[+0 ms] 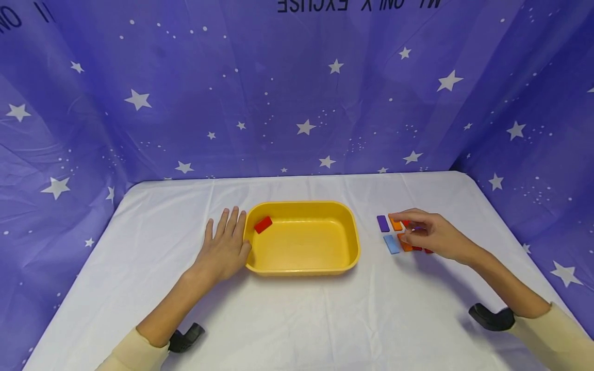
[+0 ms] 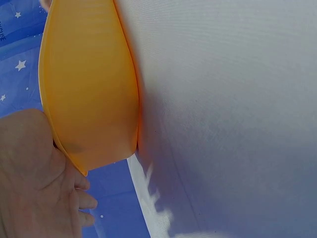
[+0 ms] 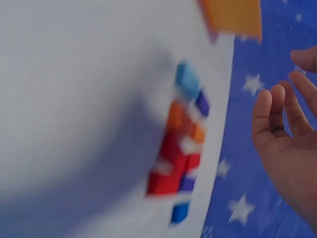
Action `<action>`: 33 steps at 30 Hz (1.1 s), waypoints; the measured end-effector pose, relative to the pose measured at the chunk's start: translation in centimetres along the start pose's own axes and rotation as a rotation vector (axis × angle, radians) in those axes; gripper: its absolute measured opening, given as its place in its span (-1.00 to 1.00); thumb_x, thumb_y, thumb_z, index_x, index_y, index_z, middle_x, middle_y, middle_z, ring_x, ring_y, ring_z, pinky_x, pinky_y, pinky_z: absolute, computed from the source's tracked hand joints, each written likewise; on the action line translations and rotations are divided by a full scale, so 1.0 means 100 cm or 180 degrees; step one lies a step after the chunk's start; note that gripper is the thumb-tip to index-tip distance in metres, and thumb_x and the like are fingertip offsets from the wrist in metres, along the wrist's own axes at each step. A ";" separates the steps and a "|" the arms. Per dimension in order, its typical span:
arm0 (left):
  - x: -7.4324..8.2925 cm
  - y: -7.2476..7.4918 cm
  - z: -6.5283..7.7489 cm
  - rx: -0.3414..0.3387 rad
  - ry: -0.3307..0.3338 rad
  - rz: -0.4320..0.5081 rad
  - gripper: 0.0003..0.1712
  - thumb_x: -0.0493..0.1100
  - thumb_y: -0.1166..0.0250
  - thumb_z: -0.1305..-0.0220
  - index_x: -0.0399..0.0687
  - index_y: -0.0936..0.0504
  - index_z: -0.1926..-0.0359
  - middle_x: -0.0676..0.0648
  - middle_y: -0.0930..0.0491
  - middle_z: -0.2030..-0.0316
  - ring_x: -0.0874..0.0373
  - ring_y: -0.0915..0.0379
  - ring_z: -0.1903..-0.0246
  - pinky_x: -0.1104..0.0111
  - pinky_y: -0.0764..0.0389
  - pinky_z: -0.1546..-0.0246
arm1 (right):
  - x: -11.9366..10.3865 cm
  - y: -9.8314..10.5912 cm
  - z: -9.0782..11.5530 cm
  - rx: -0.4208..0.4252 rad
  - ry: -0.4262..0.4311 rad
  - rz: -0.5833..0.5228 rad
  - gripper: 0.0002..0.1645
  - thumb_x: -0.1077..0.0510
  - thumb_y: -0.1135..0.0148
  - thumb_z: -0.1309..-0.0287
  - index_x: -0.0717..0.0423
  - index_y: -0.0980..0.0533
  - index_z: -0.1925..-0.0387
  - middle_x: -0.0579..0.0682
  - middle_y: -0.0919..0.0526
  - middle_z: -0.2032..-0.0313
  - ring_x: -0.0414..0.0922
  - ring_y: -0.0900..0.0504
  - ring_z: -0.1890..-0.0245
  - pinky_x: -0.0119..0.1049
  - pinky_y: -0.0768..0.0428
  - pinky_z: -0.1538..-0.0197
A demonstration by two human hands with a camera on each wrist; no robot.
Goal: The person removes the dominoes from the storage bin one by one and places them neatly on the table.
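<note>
A yellow tray (image 1: 303, 245) stands on the white cloth, with one red block (image 1: 263, 224) inside near its left end. My left hand (image 1: 223, 252) touches the tray's left end, fingers straight and thumb at the rim. Over a group of small blocks on the right hovers my right hand (image 1: 431, 234). Its fingers are loosely bent, and the right wrist view shows a gap between thumb and fingers with nothing held. Below it lie a purple block (image 1: 382, 223), a light blue block (image 1: 391, 244), an orange block (image 1: 406, 243) and several others, partly hidden by the hand.
White cloth (image 1: 297, 319) covers the table. A purple curtain with white stars (image 1: 297, 103) hangs behind and along both sides. Black wrist devices (image 1: 492, 317) sit by the sleeves. A blue block (image 3: 180, 212) lies at one end of the group in the right wrist view.
</note>
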State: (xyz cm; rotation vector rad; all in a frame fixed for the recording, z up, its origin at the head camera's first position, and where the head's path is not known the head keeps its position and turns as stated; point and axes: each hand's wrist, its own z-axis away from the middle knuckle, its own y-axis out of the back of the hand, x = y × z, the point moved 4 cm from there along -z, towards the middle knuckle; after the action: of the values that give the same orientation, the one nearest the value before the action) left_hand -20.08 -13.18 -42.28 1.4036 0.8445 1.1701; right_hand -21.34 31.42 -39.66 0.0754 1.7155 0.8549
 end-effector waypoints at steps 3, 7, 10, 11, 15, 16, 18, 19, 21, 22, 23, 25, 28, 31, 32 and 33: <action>-0.001 0.000 0.000 0.0006 0.0004 -0.0013 -0.22 -0.04 0.14 -0.49 -0.35 0.12 -0.55 -0.33 0.20 -0.54 -0.26 0.39 -0.51 -0.22 0.37 -0.39 | -0.019 -0.010 -0.012 -0.0134 0.0076 -0.0139 -0.47 0.32 -0.26 -0.29 0.12 -0.50 -0.29 -0.01 -0.57 -0.09 -0.02 -0.58 0.08 -0.40 -0.59 -0.01; -0.001 0.000 0.000 -0.0002 0.0001 -0.0018 -0.22 -0.04 0.14 -0.49 -0.35 0.12 -0.55 -0.33 0.20 -0.54 -0.25 0.41 -0.51 -0.22 0.38 -0.39 | -0.045 -0.020 -0.029 -0.0223 0.0211 -0.0255 -0.46 0.34 -0.27 -0.27 0.16 -0.50 -0.28 0.06 -0.56 -0.13 -0.05 -0.58 0.00 -0.38 -0.58 -0.06; -0.001 0.000 0.000 -0.0008 -0.0003 -0.0007 -0.22 -0.04 0.14 -0.49 -0.35 0.12 -0.55 -0.33 0.21 -0.54 -0.25 0.42 -0.51 -0.23 0.37 -0.38 | -0.062 -0.026 -0.042 -0.0267 0.0296 -0.0364 -0.46 0.36 -0.28 -0.26 0.22 -0.48 -0.28 0.14 -0.52 -0.19 -0.04 -0.58 -0.04 -0.34 -0.59 -0.07; -0.002 -0.001 -0.001 -0.0022 0.0001 -0.0005 -0.22 -0.03 0.14 -0.49 -0.35 0.12 -0.55 -0.33 0.21 -0.54 -0.25 0.43 -0.51 -0.22 0.38 -0.38 | -0.068 -0.028 -0.046 -0.0276 0.0321 -0.0384 -0.45 0.37 -0.28 -0.25 0.23 -0.48 -0.28 0.15 -0.52 -0.20 -0.03 -0.58 -0.06 -0.33 -0.58 -0.08; -0.001 -0.001 -0.001 -0.0034 -0.0005 0.0010 -0.21 -0.03 0.14 -0.49 -0.35 0.12 -0.55 -0.33 0.22 -0.54 -0.25 0.43 -0.51 -0.22 0.39 -0.38 | -0.085 -0.040 -0.062 -0.0339 0.0356 -0.0414 -0.44 0.35 -0.31 -0.23 0.24 -0.48 -0.27 0.13 -0.52 -0.22 0.01 -0.56 -0.11 -0.27 -0.57 -0.12; -0.001 -0.001 -0.001 -0.0041 -0.0005 0.0012 -0.21 -0.03 0.14 -0.49 -0.35 0.13 -0.55 -0.33 0.22 -0.54 -0.25 0.44 -0.51 -0.22 0.39 -0.38 | -0.089 -0.043 -0.066 -0.0354 0.0361 -0.0408 -0.45 0.34 -0.31 -0.23 0.24 -0.49 -0.27 0.13 -0.52 -0.22 0.02 -0.55 -0.12 -0.26 -0.57 -0.13; -0.001 -0.001 -0.001 -0.0050 0.0000 0.0016 -0.21 -0.03 0.14 -0.49 -0.35 0.13 -0.55 -0.33 0.22 -0.54 -0.25 0.45 -0.51 -0.22 0.39 -0.38 | -0.094 -0.050 -0.074 -0.0395 0.0373 -0.0389 -0.46 0.31 -0.32 -0.23 0.22 -0.51 -0.26 0.12 -0.53 -0.22 0.02 -0.55 -0.14 -0.24 -0.55 -0.15; -0.001 -0.001 -0.001 -0.0053 0.0001 0.0014 -0.21 -0.03 0.14 -0.49 -0.34 0.13 -0.55 -0.33 0.23 -0.54 -0.25 0.44 -0.51 -0.22 0.39 -0.38 | -0.096 -0.053 -0.078 -0.0417 0.0373 -0.0399 -0.46 0.31 -0.33 -0.23 0.22 -0.51 -0.25 0.12 -0.53 -0.22 0.06 -0.54 -0.15 -0.24 -0.54 -0.16; -0.001 0.000 -0.001 -0.0067 0.0009 0.0013 -0.21 -0.02 0.14 -0.50 -0.34 0.14 -0.55 -0.32 0.23 -0.54 -0.24 0.45 -0.51 -0.22 0.39 -0.39 | -0.099 -0.060 -0.085 -0.0472 0.0383 -0.0441 -0.47 0.32 -0.33 -0.22 0.21 -0.52 -0.24 0.14 -0.53 -0.22 0.10 -0.53 -0.16 -0.21 -0.53 -0.18; 0.000 0.000 -0.001 -0.0060 0.0007 0.0017 -0.21 -0.03 0.14 -0.50 -0.34 0.13 -0.55 -0.33 0.23 -0.54 -0.24 0.45 -0.51 -0.22 0.39 -0.38 | -0.100 -0.063 -0.089 -0.0500 0.0371 -0.0465 -0.47 0.31 -0.34 -0.22 0.21 -0.53 -0.24 0.14 -0.52 -0.22 0.10 -0.53 -0.17 -0.20 -0.53 -0.19; 0.000 0.000 0.000 -0.0051 0.0008 0.0015 -0.22 -0.03 0.14 -0.49 -0.34 0.12 -0.55 -0.33 0.22 -0.54 -0.24 0.44 -0.51 -0.22 0.38 -0.39 | -0.101 -0.066 -0.092 -0.0530 0.0368 -0.0493 -0.47 0.31 -0.34 -0.22 0.21 -0.53 -0.24 0.15 -0.52 -0.22 0.11 -0.53 -0.18 -0.17 -0.52 -0.20; 0.000 0.001 0.000 -0.0037 0.0011 0.0020 -0.22 -0.04 0.13 -0.49 -0.35 0.11 -0.55 -0.33 0.20 -0.54 -0.25 0.43 -0.51 -0.22 0.37 -0.39 | -0.103 -0.072 -0.100 -0.0575 0.0338 -0.0549 -0.47 0.30 -0.35 -0.21 0.21 -0.53 -0.23 0.13 -0.53 -0.22 0.09 -0.53 -0.19 -0.14 -0.51 -0.20; -0.001 0.002 0.001 -0.0002 0.0011 0.0030 -0.23 -0.06 0.12 -0.49 -0.36 0.09 -0.54 -0.34 0.18 -0.53 -0.26 0.40 -0.51 -0.23 0.34 -0.38 | -0.106 -0.079 -0.111 -0.0630 0.0307 -0.0652 -0.47 0.33 -0.34 -0.21 0.22 -0.53 -0.23 0.11 -0.55 -0.21 0.02 -0.54 -0.19 -0.13 -0.52 -0.19; -0.001 0.002 0.002 0.0004 0.0016 0.0029 -0.23 -0.06 0.12 -0.49 -0.35 0.09 -0.55 -0.33 0.18 -0.54 -0.25 0.41 -0.51 -0.23 0.35 -0.39 | -0.107 -0.085 -0.122 -0.0649 0.0276 -0.0716 -0.47 0.34 -0.34 -0.21 0.23 -0.53 -0.23 0.08 -0.57 -0.19 -0.02 -0.56 -0.17 -0.19 -0.56 -0.15; 0.000 0.002 0.002 0.0006 0.0015 0.0031 -0.23 -0.05 0.12 -0.49 -0.35 0.09 -0.55 -0.33 0.18 -0.54 -0.25 0.41 -0.51 -0.22 0.35 -0.39 | -0.108 -0.087 -0.125 -0.0656 0.0267 -0.0733 -0.47 0.34 -0.34 -0.20 0.24 -0.53 -0.23 0.08 -0.57 -0.19 -0.01 -0.56 -0.17 -0.20 -0.57 -0.14; 0.000 0.002 0.002 0.0006 0.0012 0.0032 -0.23 -0.05 0.12 -0.49 -0.35 0.09 -0.55 -0.33 0.18 -0.54 -0.25 0.41 -0.51 -0.22 0.35 -0.39 | -0.109 -0.089 -0.129 -0.0664 0.0261 -0.0736 -0.47 0.34 -0.33 -0.20 0.24 -0.53 -0.23 0.08 -0.58 -0.19 0.00 -0.56 -0.17 -0.22 -0.57 -0.12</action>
State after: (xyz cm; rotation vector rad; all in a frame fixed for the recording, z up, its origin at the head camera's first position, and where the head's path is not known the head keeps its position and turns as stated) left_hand -19.93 -13.28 -42.11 1.4090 0.8425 1.1803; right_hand -25.43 13.39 -34.89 -0.2967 1.6625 0.8673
